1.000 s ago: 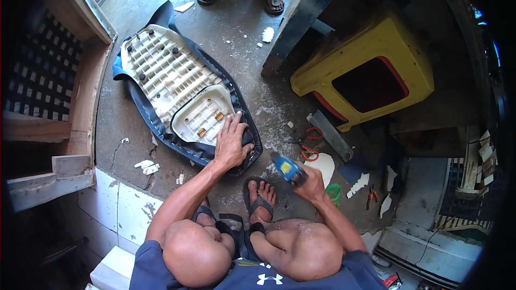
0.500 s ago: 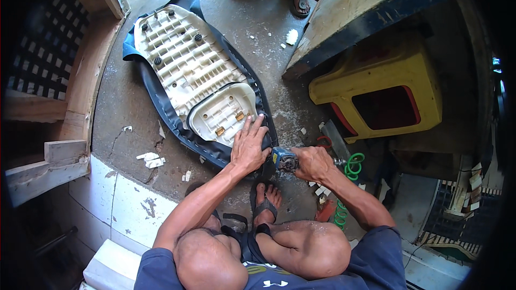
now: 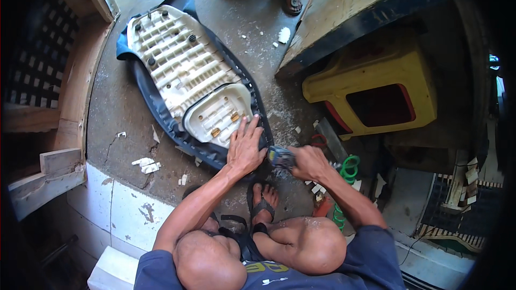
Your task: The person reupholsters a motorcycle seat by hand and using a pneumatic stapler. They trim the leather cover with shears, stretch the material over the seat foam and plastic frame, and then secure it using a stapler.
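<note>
A motorcycle seat (image 3: pixel 185 67) lies upside down on the floor, its cream ribbed plastic base facing up and a black cover (image 3: pixel 247 78) folded round its rim. My left hand (image 3: pixel 244 147) lies on the near right end of the seat, fingers stretched over the base and cover edge, thumb toward the rim. In my right hand (image 3: pixel 310 162) is a blue and black pneumatic staple gun (image 3: pixel 280 157), slightly blurred, its nose at the seat's near right rim. A green coiled air hose (image 3: pixel 349 166) runs beside my right wrist.
White foam scraps (image 3: pixel 146 165) lie about the concrete floor. To the right, a yellow shell (image 3: pixel 371 96) sits under a wooden bench (image 3: pixel 355 16). A wooden frame (image 3: pixel 70 113) stands at left. Another person's sandaled feet (image 3: pixel 290 1) are at the far side.
The whole view has shifted slightly. The staple gun has tilted and moved a little at the seat's rim. My left hand keeps its place on the seat.
</note>
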Available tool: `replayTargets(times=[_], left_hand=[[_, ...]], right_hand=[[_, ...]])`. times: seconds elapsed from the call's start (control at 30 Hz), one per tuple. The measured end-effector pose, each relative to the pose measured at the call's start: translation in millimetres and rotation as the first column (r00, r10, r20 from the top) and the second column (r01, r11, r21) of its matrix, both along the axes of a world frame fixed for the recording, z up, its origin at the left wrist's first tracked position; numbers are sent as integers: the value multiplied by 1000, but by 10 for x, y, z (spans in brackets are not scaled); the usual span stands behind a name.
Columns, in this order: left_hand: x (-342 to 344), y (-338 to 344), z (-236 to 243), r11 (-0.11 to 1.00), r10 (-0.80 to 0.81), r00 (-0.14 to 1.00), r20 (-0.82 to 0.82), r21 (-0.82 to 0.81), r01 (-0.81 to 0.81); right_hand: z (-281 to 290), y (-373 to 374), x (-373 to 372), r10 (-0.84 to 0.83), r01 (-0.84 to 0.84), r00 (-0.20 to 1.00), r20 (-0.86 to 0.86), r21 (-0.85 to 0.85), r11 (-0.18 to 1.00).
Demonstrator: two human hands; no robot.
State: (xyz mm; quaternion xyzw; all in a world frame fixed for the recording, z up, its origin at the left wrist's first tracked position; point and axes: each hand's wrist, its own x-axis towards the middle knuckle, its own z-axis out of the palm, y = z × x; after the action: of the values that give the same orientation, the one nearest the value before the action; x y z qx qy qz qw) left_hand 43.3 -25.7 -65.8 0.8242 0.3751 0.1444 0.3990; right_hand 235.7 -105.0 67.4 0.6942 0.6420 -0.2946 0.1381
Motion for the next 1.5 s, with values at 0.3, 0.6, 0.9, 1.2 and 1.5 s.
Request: replayTargets(times=[0.3,0.6,0.9,1.2,1.5], left_hand=[[-60,69,16,969,-76,997,-26,235,79],[270,-112,156,780,-153,938,-310,545,307],[320,-156,-32,556,-191,856,-481,665,498],[228,153,402,823,-187,910,-369,448,350],[12,-102,313,995,-33,992,-122,90,44]], right_hand=[[-1043,-2849,-83,-682,654,728,-73,370,659],[-1294,-4008,-283,-829,858,514,222,-140,494],[-1772,-4879,2137,-978,852,175,115,480,209],[-2716,-5598,3225,-922,874,-67,380,468,130],[-2305,-5657,3303,-965,859,0,262,493,134]])
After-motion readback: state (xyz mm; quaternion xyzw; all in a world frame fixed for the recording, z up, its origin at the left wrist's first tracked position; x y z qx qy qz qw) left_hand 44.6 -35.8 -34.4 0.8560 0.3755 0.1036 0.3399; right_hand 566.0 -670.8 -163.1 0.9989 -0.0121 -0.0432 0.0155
